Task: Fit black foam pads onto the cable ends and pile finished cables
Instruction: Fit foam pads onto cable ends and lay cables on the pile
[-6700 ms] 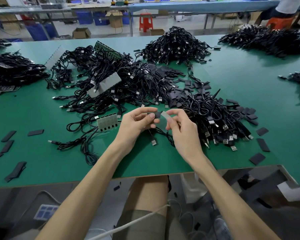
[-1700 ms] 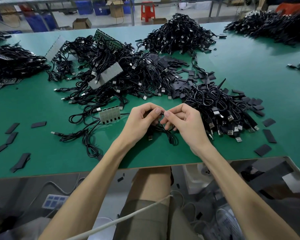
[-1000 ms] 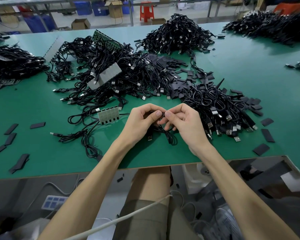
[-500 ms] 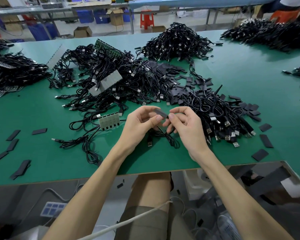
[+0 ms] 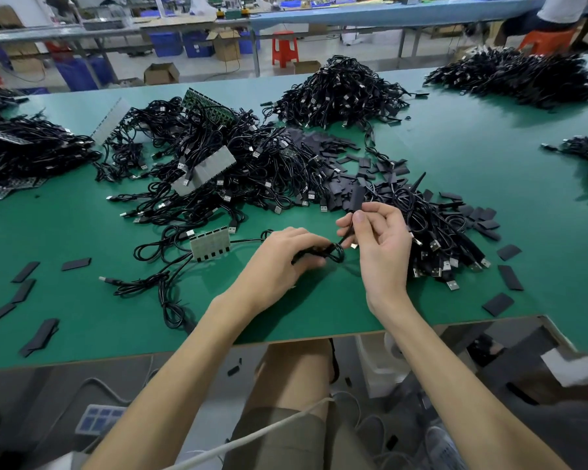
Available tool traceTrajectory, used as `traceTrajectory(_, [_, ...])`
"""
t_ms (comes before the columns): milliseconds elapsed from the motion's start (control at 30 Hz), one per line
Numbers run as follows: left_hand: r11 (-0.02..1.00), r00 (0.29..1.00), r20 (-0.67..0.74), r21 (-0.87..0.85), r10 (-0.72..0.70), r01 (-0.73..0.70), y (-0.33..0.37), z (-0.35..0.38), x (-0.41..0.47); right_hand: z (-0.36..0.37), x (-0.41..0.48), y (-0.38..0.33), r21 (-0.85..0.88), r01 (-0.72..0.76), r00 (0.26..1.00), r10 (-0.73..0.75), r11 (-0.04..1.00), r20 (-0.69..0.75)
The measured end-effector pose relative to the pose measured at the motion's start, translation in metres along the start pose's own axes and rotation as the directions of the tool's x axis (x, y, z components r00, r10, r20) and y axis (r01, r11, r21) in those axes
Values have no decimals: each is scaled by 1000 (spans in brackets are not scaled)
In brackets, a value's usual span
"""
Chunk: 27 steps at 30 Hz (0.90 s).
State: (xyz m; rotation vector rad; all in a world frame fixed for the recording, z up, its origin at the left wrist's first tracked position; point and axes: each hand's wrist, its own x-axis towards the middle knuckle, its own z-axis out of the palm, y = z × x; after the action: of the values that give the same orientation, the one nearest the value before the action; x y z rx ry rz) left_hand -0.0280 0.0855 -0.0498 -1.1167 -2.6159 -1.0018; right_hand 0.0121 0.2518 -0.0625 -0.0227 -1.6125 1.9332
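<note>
My right hand [image 5: 381, 245] pinches one end of a black cable between thumb and forefinger, and a black foam pad [image 5: 355, 200] stands upright on that end. My left hand [image 5: 286, 256] grips the coiled middle of the same cable [image 5: 333, 254] just above the green table [image 5: 82, 225]. A pile of cables [image 5: 435, 232] with bare USB plugs lies right of my hands. Loose black foam pads [image 5: 336, 184] lie scattered behind them. A bigger tangle of cables [image 5: 224, 171] fills the middle left.
Further cable heaps sit at the back [image 5: 340, 93], the far right [image 5: 520, 76] and the far left [image 5: 24, 150]. Grey connector strips [image 5: 210, 245] lie near my left hand. Single pads [image 5: 38, 334] dot the front left and the front right [image 5: 510, 276]. The table edge runs below my wrists.
My hands have drawn apart. The right hand has risen with the padded cable end, and the left hand has dropped to the cable's coil near the table.
</note>
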Motion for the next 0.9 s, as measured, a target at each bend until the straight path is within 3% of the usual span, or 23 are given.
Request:
traceTrajectory(100, [997,990,-134,-79,-37,27,4,-1,3,1,0,1,-30,-11,999,12,1000,49])
traceTrajectory(267, [833,925,-290,-551,-245,48,31,-19,23,4,-1,5,-139,-138,978,158,981,138])
traceTrajectory(400, [742,933,-190,-661,-307,109,48,-26,50,7,-4,8,-339,-156,924,259,928,283])
traceTrajectory(500, [668,935,-48,-713,-351,213,59,-16,77,8,-7,5,-341,-181,900,295,922,321])
traceTrajectory(633, [662,935,133,-673,-330,330,69,4,98,8,-7,0,-435,-121,893,290,892,346])
traceTrajectory(700, [776,937,160,-527,-310,347,70,14,98,9,-6,-1,-453,-130,889,306,882,340])
traceTrajectory(767, [908,961,60,-317,-270,275,69,18,93,8,-6,-2,-446,-138,892,306,884,332])
traceTrajectory(900, [978,976,-126,-133,-177,160,52,0,66,6,-5,0,-386,-127,895,273,914,353])
